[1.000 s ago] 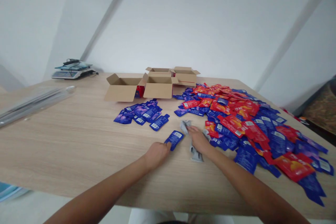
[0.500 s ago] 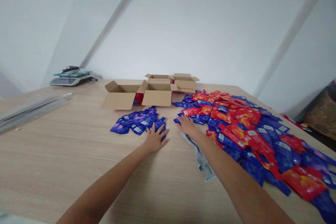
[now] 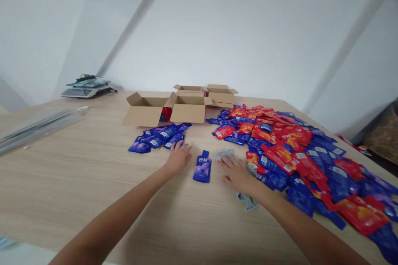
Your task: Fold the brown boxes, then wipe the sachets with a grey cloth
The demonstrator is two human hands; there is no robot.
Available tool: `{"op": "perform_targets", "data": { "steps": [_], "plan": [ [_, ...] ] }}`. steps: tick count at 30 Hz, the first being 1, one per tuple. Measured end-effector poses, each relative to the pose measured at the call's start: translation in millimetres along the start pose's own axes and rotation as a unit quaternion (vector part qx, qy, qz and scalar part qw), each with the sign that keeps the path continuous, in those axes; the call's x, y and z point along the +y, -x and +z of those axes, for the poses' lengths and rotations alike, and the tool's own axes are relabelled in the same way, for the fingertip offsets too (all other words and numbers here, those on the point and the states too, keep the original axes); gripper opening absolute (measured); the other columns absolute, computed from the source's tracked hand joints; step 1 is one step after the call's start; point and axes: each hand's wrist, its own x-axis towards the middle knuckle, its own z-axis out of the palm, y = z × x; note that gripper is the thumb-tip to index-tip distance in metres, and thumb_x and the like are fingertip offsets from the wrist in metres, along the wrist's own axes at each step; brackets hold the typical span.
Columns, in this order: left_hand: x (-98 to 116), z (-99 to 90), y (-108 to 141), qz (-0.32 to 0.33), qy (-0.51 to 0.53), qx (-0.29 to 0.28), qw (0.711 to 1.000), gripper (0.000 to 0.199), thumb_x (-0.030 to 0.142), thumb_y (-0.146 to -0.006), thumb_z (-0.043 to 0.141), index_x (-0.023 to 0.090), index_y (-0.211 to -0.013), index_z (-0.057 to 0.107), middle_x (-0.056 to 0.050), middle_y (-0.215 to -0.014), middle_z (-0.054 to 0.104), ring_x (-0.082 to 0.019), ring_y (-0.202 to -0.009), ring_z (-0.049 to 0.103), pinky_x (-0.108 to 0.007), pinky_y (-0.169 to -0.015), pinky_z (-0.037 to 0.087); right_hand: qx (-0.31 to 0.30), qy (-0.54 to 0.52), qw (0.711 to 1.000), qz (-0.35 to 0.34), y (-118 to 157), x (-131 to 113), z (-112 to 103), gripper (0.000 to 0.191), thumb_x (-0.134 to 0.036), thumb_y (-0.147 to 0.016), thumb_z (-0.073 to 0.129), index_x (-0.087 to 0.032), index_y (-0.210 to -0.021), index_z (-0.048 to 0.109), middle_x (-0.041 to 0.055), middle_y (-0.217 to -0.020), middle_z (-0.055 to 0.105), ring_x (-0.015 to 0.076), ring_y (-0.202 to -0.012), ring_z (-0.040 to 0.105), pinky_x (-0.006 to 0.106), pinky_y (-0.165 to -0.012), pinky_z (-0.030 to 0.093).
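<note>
Single blue pouch [image 3: 202,168]: laid flat on the table [image 3: 93,174] between the two hands, neck pointed away from the person; touched by neither hand.
Pouch label: two large white characters are printed above purple fruit artwork; the first is read as 纯, the second is too blurred to be certain; smaller print cannot be read.
Left hand [image 3: 178,158]: placed just left of the single blue pouch, beside the small pile; fingers parted and loosely bent, nothing seen gripped.
Right hand [image 3: 239,175]: placed palm down just right of the single blue pouch; fingers spread over the grey cloth [image 3: 248,203], which is partly covered.
Small pile [image 3: 168,132]: blue pouches, overlapped, beyond and left of the single blue pouch; white barcode panels are shown on several.
Mixed heap [image 3: 281,140]: red and blue pouches, spread right of the single blue pouch; orange fruit artwork is printed on red faces; lettering is mostly illegible.
Cardboard boxes [image 3: 188,114]: four, flaps opened, grouped beyond the single blue pouch; no brand is legible.
</note>
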Motion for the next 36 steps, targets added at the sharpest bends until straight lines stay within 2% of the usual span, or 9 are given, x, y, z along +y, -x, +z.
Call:
{"op": "perform_targets", "data": {
  "steps": [3, 7, 13, 20, 24, 27, 29, 32, 36],
  "plan": [
    [51.3, 10.3, 22.7, 0.057, 0.042, -0.034, 0.997, 0.048, 0.047, -0.09, 0.045, 0.016, -0.125, 0.051, -0.013, -0.127, 0.054, -0.028, -0.119, 0.044, -0.042, -0.102, 0.031, 0.022, -0.01, 0.999, 0.021, 8.4, 20.8, 4.8, 0.056, -0.003, -0.08, 0.041, -0.019, -0.134, 0.047, 0.0121, -0.141, 0.042, 0.0288, -0.126, 0.039, 0.05, -0.103, 0.031],
    [86.9, 24.8, 48.7, 0.143, 0.084, -0.053, 0.985, 0.06, 0.047, -0.085, 0.052, 0.015, -0.135, 0.041, -0.014, -0.14, 0.041, -0.028, -0.131, 0.033, -0.042, -0.106, 0.031, 0.111, -0.089, 0.99, 0.002, 6.0, -0.8, 0.6, 0.054, -0.003, -0.083, 0.03, -0.016, -0.133, 0.048, 0.0111, -0.13, 0.053, 0.0201, -0.122, 0.043, 0.042, -0.106, 0.031],
    [75.7, 24.8, 59.1, 0.186, 0.12, -0.05, 0.974, 0.033, 0.028, -0.09, 0.048, 0.017, -0.121, 0.055, -0.01, -0.13, 0.053, -0.022, -0.127, 0.041, -0.041, -0.11, 0.029, 0.076, -0.085, 0.99, -0.08, 5.0, -54.2, 23.5, 0.05, -0.021, -0.092, 0.03, -0.009, -0.14, 0.036, 0.0131, -0.143, 0.039, 0.0213, -0.134, 0.03, 0.039, -0.109, 0.029],
    [68.4, 19.5, 75.4, 0.166, 0.186, -0.047, 0.967, 0.068, 0.016, -0.078, 0.054, 0.016, -0.141, 0.029, -0.013, -0.145, 0.034, -0.025, -0.135, 0.028, -0.044, -0.111, 0.027, 0.064, 0.001, 0.997, 0.034, -29.0, 30.9, 25.6, 0.053, -0.005, -0.078, 0.037, -0.001, -0.13, 0.048, 0.0201, -0.136, 0.047, 0.0246, -0.129, 0.036, 0.041, -0.109, 0.025],
    [63.1, 17.2, 74.0, 0.076, 0.299, -0.024, 0.951, 0.058, 0.013, -0.079, 0.051, 0.019, -0.135, 0.039, -0.011, -0.138, 0.044, -0.024, -0.128, 0.04, -0.042, -0.108, 0.031, 0.149, -0.104, 0.977, 0.111, -36.2, 41.0, 13.2, 0.051, -0.007, -0.079, 0.035, -0.004, -0.129, 0.049, 0.017, -0.127, 0.055, 0.0226, -0.119, 0.046, 0.039, -0.104, 0.033],
    [62.0, 19.4, 61.0, -0.091, 0.48, 0.004, 0.872, 0.034, 0.022, -0.086, 0.048, 0.017, -0.12, 0.052, -0.011, -0.112, 0.064, -0.024, -0.105, 0.059, -0.041, -0.095, 0.044, 0.244, -0.202, 0.942, 0.108, -32.3, 10.2, 4.2, 0.047, -0.015, -0.085, 0.035, -0.008, -0.131, 0.044, 0.0153, -0.126, 0.053, 0.0214, -0.117, 0.047, 0.037, -0.101, 0.036],
    [63.1, 23.3, 50.3, -0.219, 0.616, 0.0, 0.757, 0.03, 0.025, -0.086, 0.05, 0.011, -0.113, 0.054, -0.012, -0.095, 0.068, -0.024, -0.085, 0.065, -0.04, -0.081, 0.052, 0.262, -0.213, 0.94, 0.039, -27.9, -22.5, 2.0, 0.044, -0.018, -0.088, 0.033, -0.014, -0.13, 0.045, 0.0129, -0.129, 0.05, 0.0202, -0.121, 0.043, 0.038, -0.103, 0.034],
    [64.6, 30.5, 38.9, -0.309, 0.735, -0.029, 0.603, 0.023, 0.017, -0.082, 0.055, 0.009, -0.104, 0.057, -0.012, -0.088, 0.069, -0.021, -0.074, 0.066, -0.034, -0.069, 0.054, 0.178, -0.153, 0.969, -0.072, -23.7, -70.0, 10.2, 0.044, -0.018, -0.09, 0.032, -0.021, -0.133, 0.044, 0.0073, -0.142, 0.04, 0.0194, -0.131, 0.031, 0.041, -0.108, 0.026],
    [62.5, 33.7, 37.2, -0.322, 0.757, -0.037, 0.568, 0.018, 0.008, -0.078, 0.057, 0.008, -0.095, 0.061, -0.01, -0.084, 0.07, -0.019, -0.071, 0.067, -0.028, -0.062, 0.054, 0.074, -0.077, 0.992, -0.068, -28.2, -81.6, 29.4, 0.05, -0.023, -0.093, 0.032, -0.024, -0.143, 0.029, 0.003, -0.15, 0.027, 0.0187, -0.138, 0.019, 0.043, -0.109, 0.019]
  ]
}}
